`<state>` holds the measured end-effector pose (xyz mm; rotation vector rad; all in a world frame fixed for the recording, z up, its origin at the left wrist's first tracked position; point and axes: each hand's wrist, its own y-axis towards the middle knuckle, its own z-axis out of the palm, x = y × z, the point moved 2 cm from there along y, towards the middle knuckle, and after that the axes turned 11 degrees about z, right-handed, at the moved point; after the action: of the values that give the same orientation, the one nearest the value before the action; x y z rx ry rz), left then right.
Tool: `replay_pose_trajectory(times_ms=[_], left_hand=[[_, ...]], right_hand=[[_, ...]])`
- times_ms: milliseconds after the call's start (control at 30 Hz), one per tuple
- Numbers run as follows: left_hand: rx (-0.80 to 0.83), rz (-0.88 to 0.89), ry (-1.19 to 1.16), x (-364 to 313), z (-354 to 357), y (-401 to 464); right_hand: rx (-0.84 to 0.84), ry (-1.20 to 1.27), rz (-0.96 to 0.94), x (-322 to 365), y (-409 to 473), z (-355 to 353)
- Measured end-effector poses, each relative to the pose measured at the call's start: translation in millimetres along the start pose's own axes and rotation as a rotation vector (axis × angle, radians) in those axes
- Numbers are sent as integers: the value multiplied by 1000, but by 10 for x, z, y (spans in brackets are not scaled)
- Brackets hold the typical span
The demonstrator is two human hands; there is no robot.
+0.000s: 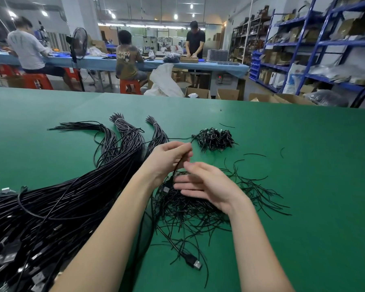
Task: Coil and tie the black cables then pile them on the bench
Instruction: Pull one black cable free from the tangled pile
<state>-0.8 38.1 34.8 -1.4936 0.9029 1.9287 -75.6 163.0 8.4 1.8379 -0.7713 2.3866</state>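
A big bundle of long black cables (57, 207) lies across the left of the green bench (293, 165), its far ends splayed in tied bunches. My left hand (167, 158) pinches one black cable (178, 165) above the bench; that cable runs down between my hands. My right hand (207, 186) hovers just right of it with fingers straight and holds nothing. Under my hands lies a heap of short black tie wires (198, 209). A small pile of coiled, tied cables (215, 139) sits further back. A USB plug (193, 262) lies near the front.
A few stray tie wires (254, 154) lie to the right. Beyond the bench's far edge are cardboard boxes (227, 94), a white sack (164, 81), blue shelving (316, 45) at the right, and people at a blue table (105, 62).
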Motion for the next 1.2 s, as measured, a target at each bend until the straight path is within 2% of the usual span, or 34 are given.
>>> replay_pose_trajectory(times_ms=[100,200,267,367,433,500,600,733,833,900,967,1000,1100,1133,1200], left_hand=[[-76,28,107,33,23,-11],[-52,38,67,29,96,-31],[-24,101,154,19,130,-33],[40,318,342,5,112,-44],[166,503,603,-5,87,-70],[332,595,727,-15,127,-105],[486,561,633,-38,266,-173],[539,526,652,-38,376,-240],[511,470,550,-29,395,-244],[484,408,460,-50,373,-208],[488,381,365,-75,335,-167],[489,377,339,-87,321,-155],[454,375,293,-58,283,-126],[439,364,263,-42,268,-111],[420,329,176,-23,248,-89]], right_hand=[[-24,-70,4,-7,-4,74],[-203,-215,-81,18,-8,58],[-296,-283,-145,53,-33,-15],[-278,-46,-175,129,-109,-121],[-286,182,-174,175,-157,-209],[-318,231,-183,186,-176,-270],[-407,184,-181,138,-159,-308],[-494,54,-138,114,-152,-358],[-603,-71,-287,130,-214,-448],[-744,-367,-461,134,-268,-506],[-690,-631,-544,83,-265,-463],[-694,-664,-575,67,-256,-440],[-837,-515,-720,141,-299,-452],[-848,-557,-720,174,-303,-471],[-746,-775,-622,199,-268,-475]])
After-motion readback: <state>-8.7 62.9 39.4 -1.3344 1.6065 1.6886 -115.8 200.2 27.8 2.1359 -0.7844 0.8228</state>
